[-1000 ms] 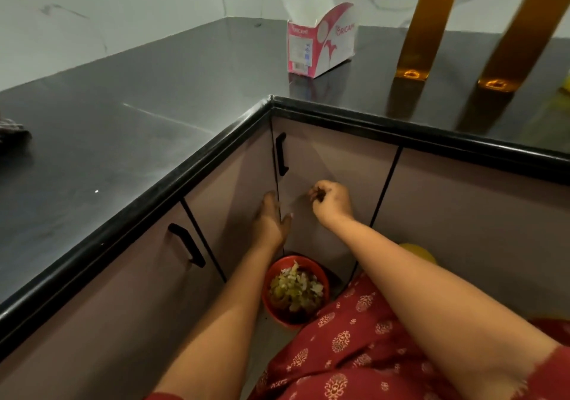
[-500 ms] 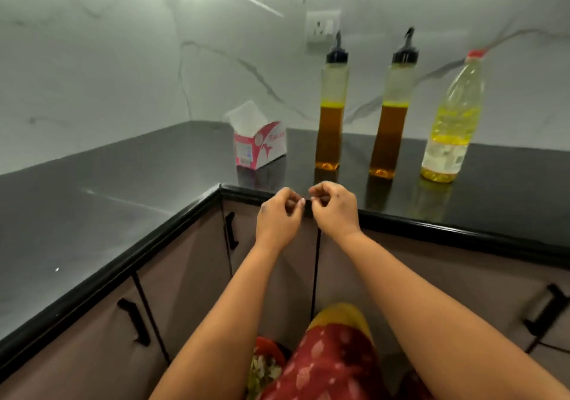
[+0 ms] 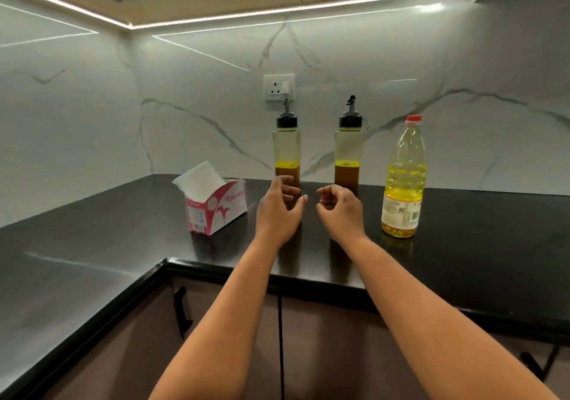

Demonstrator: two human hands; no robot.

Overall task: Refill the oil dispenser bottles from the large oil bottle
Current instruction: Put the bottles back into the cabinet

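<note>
Two tall clear dispenser bottles with black pour spouts stand on the black counter (image 3: 481, 233) by the wall, each about half full of amber oil: the left dispenser (image 3: 286, 146) and the right dispenser (image 3: 348, 149). To their right stands the large oil bottle (image 3: 404, 180) with a red cap and yellow oil. My left hand (image 3: 279, 211) hovers in front of the left dispenser's lower half, fingers spread and loosely curved, holding nothing. My right hand (image 3: 337, 211) hovers before the right dispenser's base, fingers loosely curled and empty.
A pink and white tissue box (image 3: 216, 211) with a tissue sticking up sits left of the dispensers. A wall socket (image 3: 279, 87) is above them. Cabinet doors with black handles (image 3: 182, 310) run under the counter's corner edge.
My view has risen from the cabinet doors to the counter and wall. Both hands went from the counter's front edge up and forward over the counter, and they have parted and loosened.
</note>
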